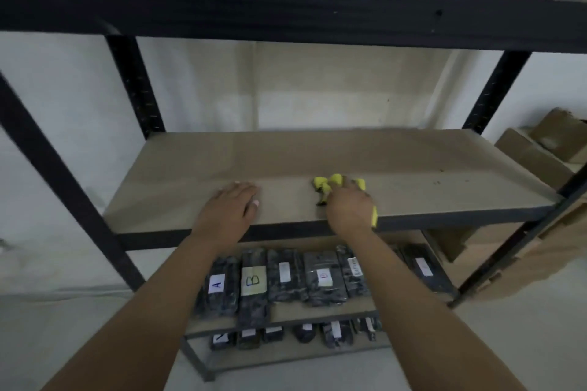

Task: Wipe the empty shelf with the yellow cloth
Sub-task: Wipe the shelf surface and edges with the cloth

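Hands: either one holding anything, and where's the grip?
Right hand presses a bunched yellow cloth on the shelf, its edges poking out past the fingers. Left hand lies flat, holding nothing.

One view only, worn on the head, looking forward and down from close in front of the rack, square onto the middle shelf (317, 155). It sits near enough that both forearms stretch up from the bottom edge, while the wide lens bends the upper shelf (286, 6) and the side posts outward.
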